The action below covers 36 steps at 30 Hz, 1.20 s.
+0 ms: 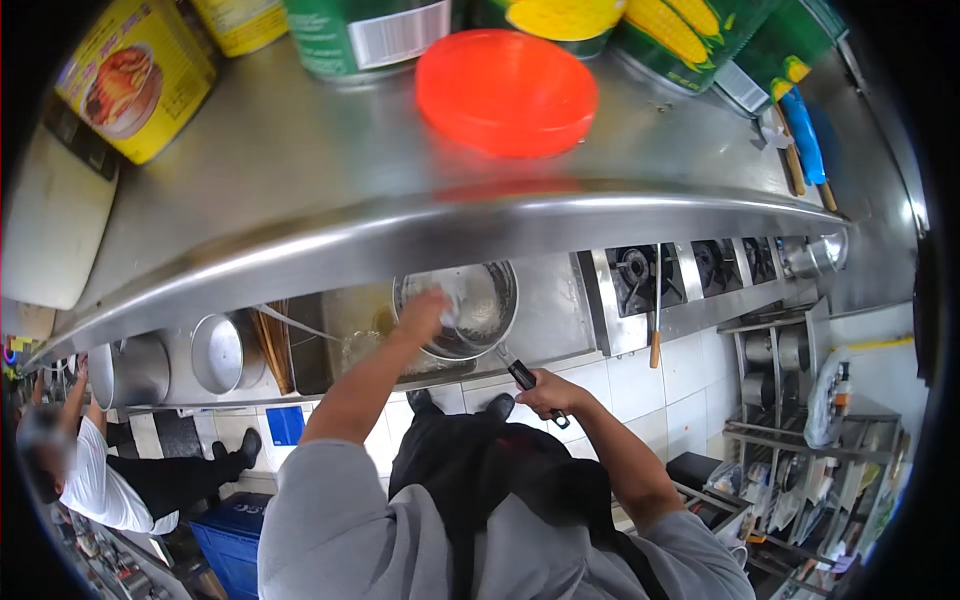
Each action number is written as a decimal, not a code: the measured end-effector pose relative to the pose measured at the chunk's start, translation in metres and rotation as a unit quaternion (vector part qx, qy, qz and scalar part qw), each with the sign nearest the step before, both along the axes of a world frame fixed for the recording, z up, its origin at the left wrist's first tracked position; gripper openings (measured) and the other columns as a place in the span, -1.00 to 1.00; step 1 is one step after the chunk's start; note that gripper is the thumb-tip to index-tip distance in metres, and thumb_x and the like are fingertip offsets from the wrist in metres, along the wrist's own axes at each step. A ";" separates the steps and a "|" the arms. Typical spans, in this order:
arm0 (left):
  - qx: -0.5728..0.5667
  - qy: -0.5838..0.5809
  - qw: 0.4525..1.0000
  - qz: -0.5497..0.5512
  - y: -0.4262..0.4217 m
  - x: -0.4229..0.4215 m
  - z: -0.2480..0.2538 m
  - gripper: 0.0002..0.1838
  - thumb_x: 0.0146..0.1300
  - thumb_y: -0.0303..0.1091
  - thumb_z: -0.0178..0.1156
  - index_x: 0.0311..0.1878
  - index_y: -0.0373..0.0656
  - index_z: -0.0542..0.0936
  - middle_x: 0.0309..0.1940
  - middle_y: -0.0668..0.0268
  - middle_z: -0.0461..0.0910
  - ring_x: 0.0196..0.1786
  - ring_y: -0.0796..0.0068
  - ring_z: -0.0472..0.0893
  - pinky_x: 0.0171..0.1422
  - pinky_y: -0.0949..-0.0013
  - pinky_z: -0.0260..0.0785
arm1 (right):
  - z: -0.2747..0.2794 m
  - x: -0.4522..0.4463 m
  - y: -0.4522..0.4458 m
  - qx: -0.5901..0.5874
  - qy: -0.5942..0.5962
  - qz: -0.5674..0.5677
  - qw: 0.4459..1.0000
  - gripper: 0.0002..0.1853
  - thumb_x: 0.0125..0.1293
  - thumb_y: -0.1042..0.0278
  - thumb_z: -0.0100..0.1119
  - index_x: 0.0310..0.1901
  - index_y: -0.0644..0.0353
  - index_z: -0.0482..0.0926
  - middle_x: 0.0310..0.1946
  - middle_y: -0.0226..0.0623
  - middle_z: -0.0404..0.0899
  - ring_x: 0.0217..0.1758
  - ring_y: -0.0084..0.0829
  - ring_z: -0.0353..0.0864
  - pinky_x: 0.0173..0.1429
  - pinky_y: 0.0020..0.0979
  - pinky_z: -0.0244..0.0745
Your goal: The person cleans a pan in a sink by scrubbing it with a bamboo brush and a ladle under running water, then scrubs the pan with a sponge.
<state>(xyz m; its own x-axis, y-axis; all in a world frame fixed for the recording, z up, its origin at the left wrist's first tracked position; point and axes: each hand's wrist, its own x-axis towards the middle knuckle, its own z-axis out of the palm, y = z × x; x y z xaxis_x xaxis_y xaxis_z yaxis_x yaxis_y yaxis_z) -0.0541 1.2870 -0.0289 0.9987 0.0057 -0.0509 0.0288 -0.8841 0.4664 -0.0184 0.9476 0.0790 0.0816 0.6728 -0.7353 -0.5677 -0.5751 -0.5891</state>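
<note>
A metal pan (pixel 492 290) with a long black handle (pixel 523 377) sits in the wet steel sink area, foamy or shiny inside. My right hand (pixel 546 394) is wrapped round the handle near its end. Over the inside of the pan is my left hand (pixel 424 312), blurred by motion, its fingers seemingly curled. A whitish smear (pixel 447 304) shows at those fingertips, too blurred to name. The shelf edge cuts off the far rim of the pan.
Above the sink runs a steel shelf (pixel 330 140) with several cans and a red plastic lid (pixel 506 95). Gas burners (pixel 640 275) lie to the right. Bamboo sticks (pixel 270 350) and metal pots (pixel 223 352) stand left. Another person (pixel 110 470) works far left, beside a blue crate (pixel 228 535).
</note>
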 end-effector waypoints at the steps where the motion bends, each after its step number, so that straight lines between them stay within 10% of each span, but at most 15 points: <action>1: 0.046 -0.067 0.994 0.070 0.017 0.011 -0.024 -0.57 0.04 -0.57 0.23 0.02 0.01 0.68 -0.05 0.15 0.58 0.07 0.02 0.60 0.21 0.04 0.47 | 0.002 -0.004 0.006 0.000 -0.017 0.005 1.000 -0.71 0.26 0.42 0.31 -0.25 0.09 0.30 -0.70 -0.51 0.25 -0.76 -0.61 0.22 -0.71 -0.43 0.20; 5: -0.089 -0.263 0.913 0.299 -0.014 0.067 0.001 -0.68 0.05 -0.55 0.23 -0.06 -0.22 0.60 -0.12 0.02 0.57 -0.01 -0.09 0.58 0.06 -0.03 0.46 | 0.009 -0.010 0.029 -0.035 -0.111 0.069 0.991 -0.76 0.23 0.44 0.24 -0.24 0.15 0.32 -0.69 -0.45 0.29 -0.75 -0.59 0.28 -0.70 -0.41 0.25; 10: -0.379 -0.158 0.827 0.384 -0.071 0.064 0.012 -0.61 0.21 -0.46 0.20 0.13 -0.26 0.56 -0.03 -0.08 0.63 0.09 -0.15 0.58 0.22 0.01 0.41 | 0.024 -0.003 0.064 -0.100 -0.226 0.119 0.962 -0.80 0.23 0.46 0.19 -0.26 0.18 0.31 -0.68 -0.41 0.34 -0.75 -0.56 0.32 -0.71 -0.40 0.27; 17: -0.052 0.023 0.984 0.171 0.031 -0.060 -0.018 -0.67 0.13 -0.47 0.23 0.00 -0.13 0.73 0.14 0.11 0.60 0.24 0.05 0.56 0.34 0.08 0.43 | 0.050 -0.005 0.098 -0.093 -0.161 0.063 0.981 -0.74 0.22 0.53 0.26 -0.20 0.16 0.34 -0.67 -0.49 0.28 -0.77 -0.60 0.26 -0.72 -0.44 0.20; 22: 0.177 0.021 0.965 0.195 0.119 -0.109 -0.034 -0.80 0.20 -0.36 0.19 -0.16 -0.04 0.75 0.04 0.21 0.60 0.21 0.17 0.56 0.27 0.11 0.45 | 0.032 -0.023 0.138 -0.078 -0.217 0.157 0.960 -0.75 0.22 0.48 0.29 -0.12 0.27 0.44 -0.66 -0.44 0.36 -0.77 -0.59 0.33 -0.73 -0.43 0.21; 24: 0.117 0.023 0.956 0.268 0.126 -0.136 -0.016 -0.81 0.18 -0.39 0.20 -0.18 -0.05 0.74 -0.02 0.20 0.60 0.16 0.14 0.56 0.24 0.11 0.46 | 0.003 -0.018 0.161 -0.085 -0.293 0.225 0.926 -0.70 0.19 0.44 0.27 -0.05 0.27 0.51 -0.60 -0.24 0.54 -0.67 -0.39 0.56 -0.61 -0.29 0.43; 26: 0.127 -0.033 0.954 0.268 0.135 -0.168 -0.009 -0.81 0.16 -0.41 0.20 -0.19 -0.07 0.73 -0.05 0.19 0.60 0.12 0.12 0.57 0.22 0.10 0.46 | -0.020 -0.022 0.180 -0.005 -0.658 0.330 0.677 -0.67 0.20 0.39 0.20 0.02 0.20 0.59 -0.42 -0.01 0.69 -0.39 -0.11 0.75 -0.30 -0.10 0.62; 29: 0.110 -0.102 0.948 0.282 0.146 -0.212 0.031 -0.79 0.09 -0.46 0.20 -0.20 -0.08 0.71 -0.10 0.15 0.58 0.04 0.07 0.57 0.18 0.10 0.47 | 0.022 -0.030 0.242 -0.107 -0.650 0.411 0.630 -0.65 0.18 0.36 0.16 0.04 0.11 0.58 -0.17 0.03 0.71 -0.06 0.04 0.74 -0.04 -0.03 0.62; 36: 0.071 -0.277 0.896 0.339 0.193 -0.280 0.104 -0.76 -0.02 -0.61 0.15 -0.25 -0.15 0.65 -0.17 0.11 0.56 -0.07 -0.01 0.55 0.07 0.05 0.46 | 0.029 -0.049 0.328 -0.030 -0.704 0.465 0.536 -0.69 0.31 0.38 0.08 0.06 0.02 0.64 -0.25 -0.10 0.74 -0.15 -0.08 0.77 -0.09 -0.07 0.63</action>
